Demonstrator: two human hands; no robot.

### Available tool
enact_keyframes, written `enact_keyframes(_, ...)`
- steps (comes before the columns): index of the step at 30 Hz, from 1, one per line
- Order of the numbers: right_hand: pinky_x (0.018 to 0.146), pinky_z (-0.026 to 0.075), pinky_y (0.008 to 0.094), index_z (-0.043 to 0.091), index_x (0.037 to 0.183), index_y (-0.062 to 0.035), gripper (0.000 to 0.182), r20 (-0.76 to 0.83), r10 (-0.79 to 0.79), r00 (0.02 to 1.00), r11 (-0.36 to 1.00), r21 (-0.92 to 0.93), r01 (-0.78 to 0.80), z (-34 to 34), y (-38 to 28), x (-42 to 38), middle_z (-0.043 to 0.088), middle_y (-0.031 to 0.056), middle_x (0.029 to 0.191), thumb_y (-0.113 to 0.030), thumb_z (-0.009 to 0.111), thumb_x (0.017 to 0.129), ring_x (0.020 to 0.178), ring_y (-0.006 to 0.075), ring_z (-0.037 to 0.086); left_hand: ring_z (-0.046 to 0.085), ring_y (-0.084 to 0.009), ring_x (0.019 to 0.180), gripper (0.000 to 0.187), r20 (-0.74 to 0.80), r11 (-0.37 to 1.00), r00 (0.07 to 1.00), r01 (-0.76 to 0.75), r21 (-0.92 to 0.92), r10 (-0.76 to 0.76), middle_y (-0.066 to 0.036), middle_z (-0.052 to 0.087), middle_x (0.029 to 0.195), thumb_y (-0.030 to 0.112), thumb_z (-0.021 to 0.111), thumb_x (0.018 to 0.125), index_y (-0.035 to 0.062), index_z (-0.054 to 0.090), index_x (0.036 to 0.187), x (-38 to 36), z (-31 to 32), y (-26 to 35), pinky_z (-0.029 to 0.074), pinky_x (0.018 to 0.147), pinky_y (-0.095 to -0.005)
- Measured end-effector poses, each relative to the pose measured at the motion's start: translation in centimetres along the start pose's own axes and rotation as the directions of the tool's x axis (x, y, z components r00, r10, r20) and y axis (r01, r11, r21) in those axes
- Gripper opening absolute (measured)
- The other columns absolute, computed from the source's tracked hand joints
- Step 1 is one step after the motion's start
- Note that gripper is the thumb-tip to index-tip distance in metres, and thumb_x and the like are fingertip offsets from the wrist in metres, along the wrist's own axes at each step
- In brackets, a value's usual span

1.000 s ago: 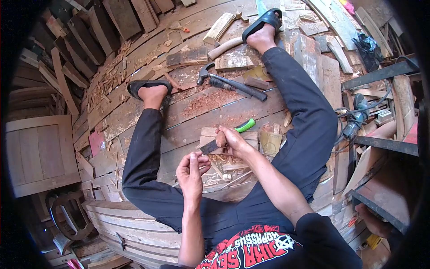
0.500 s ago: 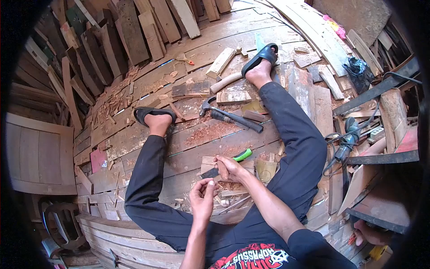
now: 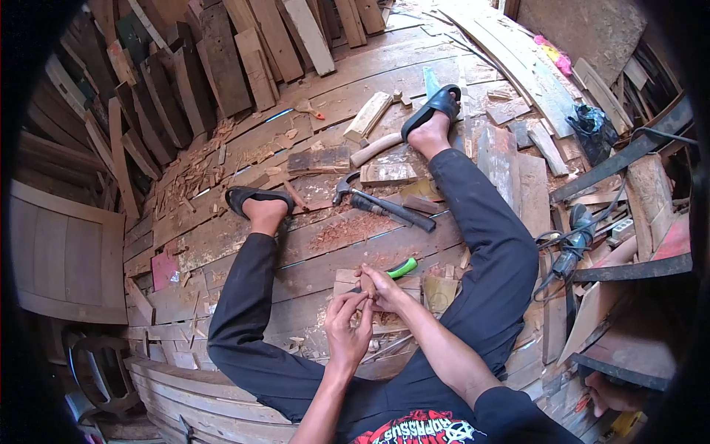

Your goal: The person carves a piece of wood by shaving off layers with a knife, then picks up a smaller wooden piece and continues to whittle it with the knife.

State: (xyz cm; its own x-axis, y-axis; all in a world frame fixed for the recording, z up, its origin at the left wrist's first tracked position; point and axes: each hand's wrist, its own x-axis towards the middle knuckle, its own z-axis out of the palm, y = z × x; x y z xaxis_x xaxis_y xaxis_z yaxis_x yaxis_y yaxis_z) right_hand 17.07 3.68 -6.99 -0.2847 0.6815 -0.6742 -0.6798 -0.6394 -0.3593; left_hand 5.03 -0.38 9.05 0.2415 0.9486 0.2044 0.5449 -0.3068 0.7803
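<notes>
My right hand (image 3: 381, 288) is closed around a small brown piece of wood (image 3: 367, 283), held above the floor between my legs. My left hand (image 3: 347, 329) has come up against the lower end of that piece, fingers and thumb pinched there; the exact contact is partly hidden. Just beyond both hands a green-handled tool (image 3: 403, 268) lies on the floor, its dark part mostly covered by my hands. Under it is a pale wood block (image 3: 345, 280).
A claw hammer (image 3: 384, 203) lies between my feet among red-brown shavings (image 3: 344, 233). Nearby are a rounded wooden handle (image 3: 376, 149), wood offcuts (image 3: 388, 172) and a paintbrush (image 3: 309, 110). Boards (image 3: 222, 63) lean at the back left. A corded power tool (image 3: 573, 244) sits at right.
My left hand has moved up and right, from just below the wood piece to meet it at its lower end. The right hand keeps its hold. The view has shifted slightly.
</notes>
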Motion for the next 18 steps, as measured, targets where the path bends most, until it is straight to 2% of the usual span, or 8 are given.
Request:
enact_keyframes(2,0.05,0.049,0.0334,0.057,0.121,-0.0118,0.036,-0.058,-0.071,0.996,0.992,-0.104,0.065,0.5,-0.7,-0.9,0.065,0.0036,0.088,-0.045,0.048,0.111,0.063,0.0158,0.062,0.072,-0.0246,0.088,0.017,-0.005,1.0,1.0,-0.003,0.02,0.003,-0.014,0.072,0.099,0.0,0.076,0.088,-0.0009,0.075,0.105,0.4,-0.4,-0.1,0.061,0.073,-0.0328)
enact_keyframes(4,0.066,0.052,0.0332,0.058,0.121,-0.0067,0.038,-0.093,-0.273,0.958,0.942,-0.229,0.246,-0.5,-0.1,0.9,0.064,0.0051,0.091,-0.042,0.045,0.113,0.075,0.0149,0.062,0.073,-0.0232,0.089,0.017,0.016,0.999,0.999,0.043,0.016,-0.043,-0.013,0.072,0.098,0.0,0.076,0.088,-0.0008,0.075,0.105,0.6,-1.1,0.4,0.061,0.075,-0.0325)
enact_keyframes(6,0.074,0.052,0.0318,0.059,0.119,-0.0044,0.039,-0.136,-0.517,0.845,0.823,-0.35,0.447,-0.9,0.3,2.6,0.064,0.0053,0.093,-0.04,0.045,0.113,0.082,0.0143,0.061,0.073,-0.0203,0.091,0.013,0.1,0.979,0.976,0.198,-0.055,-0.192,-0.012,0.073,0.099,0.002,0.075,0.091,-0.0014,0.074,0.103,0.1,-1.4,0.1,0.062,0.077,-0.0324)
enact_keyframes(7,0.083,0.05,0.0299,0.06,0.117,-0.0046,0.036,-0.128,-0.543,0.83,0.806,-0.358,0.472,-0.7,-0.6,2.0,0.064,0.0053,0.097,-0.038,0.046,0.114,0.09,0.0123,0.06,0.073,-0.0189,0.092,0.012,0.144,0.957,0.953,0.279,-0.084,-0.265,-0.011,0.074,0.099,0.002,0.074,0.092,-0.0017,0.074,0.103,-0.3,-1.5,-0.1,0.062,0.078,-0.0323)
enact_keyframes(10,0.088,0.051,0.0324,0.057,0.122,-0.0045,0.033,-0.021,-0.697,0.716,0.607,-0.549,0.575,0.7,-2.4,0.3,0.063,0.0067,0.102,-0.035,0.048,0.113,0.097,0.0146,0.06,0.072,-0.0152,0.095,0.012,0.35,0.639,0.768,0.64,-0.427,-0.535,-0.01,0.073,0.102,0.009,0.072,0.097,-0.0021,0.074,0.101,-1.9,-1.2,-3.0,0.064,0.082,-0.0336)
enact_keyframes(14,0.09,0.051,0.0323,0.052,0.125,-0.0039,0.031,0.07,-0.733,0.677,0.603,-0.395,0.693,3.3,-1.8,-1.0,0.062,0.0076,0.108,-0.031,0.053,0.112,0.099,0.0146,0.061,0.072,-0.0147,0.094,0.021,0.516,0.143,0.61,0.718,-0.681,-0.601,-0.005,0.072,0.1,0.023,0.066,0.104,0.0028,0.068,0.11,-2.8,-1.2,-3.9,0.062,0.087,-0.0354)
enact_keyframes(15,0.09,0.052,0.0316,0.05,0.128,-0.0044,0.034,0.179,-0.781,0.599,0.42,-0.56,0.715,3.4,-1.9,-1.4,0.061,0.0093,0.111,-0.032,0.057,0.11,0.1,0.015,0.061,0.071,-0.0152,0.093,0.024,0.535,0.214,0.635,0.732,-0.646,-0.557,-0.004,0.071,0.102,0.025,0.064,0.105,0.0047,0.061,0.118,-2.8,-1.2,-4.2,0.061,0.087,-0.0356)
enact_keyframes(18,0.091,0.052,0.0306,0.048,0.131,-0.0044,0.034,0.202,-0.731,0.651,0.497,-0.496,0.712,4.8,-1.5,-3.2,0.06,0.0075,0.115,-0.029,0.058,0.11,0.105,0.0135,0.06,0.071,-0.0157,0.094,0.032,0.592,0.105,0.632,0.723,-0.683,-0.5,-0.004,0.07,0.107,0.026,0.061,0.107,0.0051,0.053,0.13,-3.0,-1.8,-3.7,0.061,0.086,-0.0359)
